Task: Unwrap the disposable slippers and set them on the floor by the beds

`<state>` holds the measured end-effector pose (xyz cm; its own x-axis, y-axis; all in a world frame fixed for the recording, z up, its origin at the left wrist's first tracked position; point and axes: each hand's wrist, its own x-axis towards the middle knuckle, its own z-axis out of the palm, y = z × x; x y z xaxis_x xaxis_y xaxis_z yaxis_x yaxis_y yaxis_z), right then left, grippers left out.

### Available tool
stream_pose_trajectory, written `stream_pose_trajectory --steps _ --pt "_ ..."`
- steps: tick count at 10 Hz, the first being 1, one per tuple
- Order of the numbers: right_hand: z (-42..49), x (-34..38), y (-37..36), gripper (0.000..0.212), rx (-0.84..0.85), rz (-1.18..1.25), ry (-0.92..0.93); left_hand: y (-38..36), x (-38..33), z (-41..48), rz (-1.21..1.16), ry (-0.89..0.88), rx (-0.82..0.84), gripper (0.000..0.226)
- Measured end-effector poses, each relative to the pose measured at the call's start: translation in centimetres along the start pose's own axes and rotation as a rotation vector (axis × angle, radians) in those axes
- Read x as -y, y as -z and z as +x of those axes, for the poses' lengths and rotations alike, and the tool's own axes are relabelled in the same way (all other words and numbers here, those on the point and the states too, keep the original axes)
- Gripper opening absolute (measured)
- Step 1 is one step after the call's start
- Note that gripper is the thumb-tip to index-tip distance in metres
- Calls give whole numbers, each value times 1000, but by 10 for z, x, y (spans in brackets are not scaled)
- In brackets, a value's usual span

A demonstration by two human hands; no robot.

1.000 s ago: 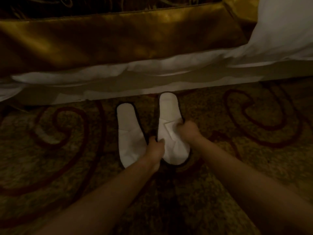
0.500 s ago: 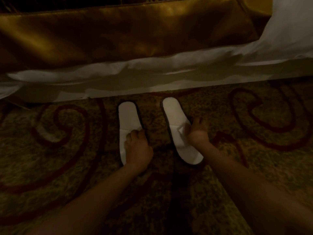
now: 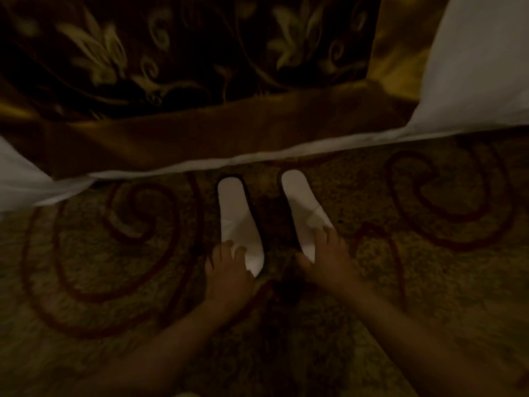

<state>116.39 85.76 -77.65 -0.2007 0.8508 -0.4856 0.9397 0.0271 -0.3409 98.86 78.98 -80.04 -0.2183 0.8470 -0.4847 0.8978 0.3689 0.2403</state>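
Note:
Two white disposable slippers lie flat on the patterned carpet, side by side, heels toward the bed. The left slipper [image 3: 239,222] has my left hand [image 3: 229,270] resting on its near toe end, fingers spread over it. The right slipper [image 3: 305,213] angles slightly rightward; my right hand [image 3: 326,259] lies on its near end, thumb on its inner side and fingers on the outer. Both hands press on the slippers rather than lift them. No wrapper is in view.
The bed edge runs across just beyond the slippers: a gold runner [image 3: 200,136] over a white sheet hem [image 3: 286,151], with dark floral fabric [image 3: 186,53] above. White bedding [image 3: 481,61] hangs at the right. Carpet [image 3: 114,282] with red swirls spreads all around.
Both slippers have slid closer to the bed and now lie nearly parallel. My hands have moved back to their near ends. The camera has tilted, showing more of the bed top.

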Motion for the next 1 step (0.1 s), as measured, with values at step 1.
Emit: stream_pose_trajectory --steps 1 --pt "-92 19 73 54 118 222 36 54 -15 -49 -69 -51 53 49"
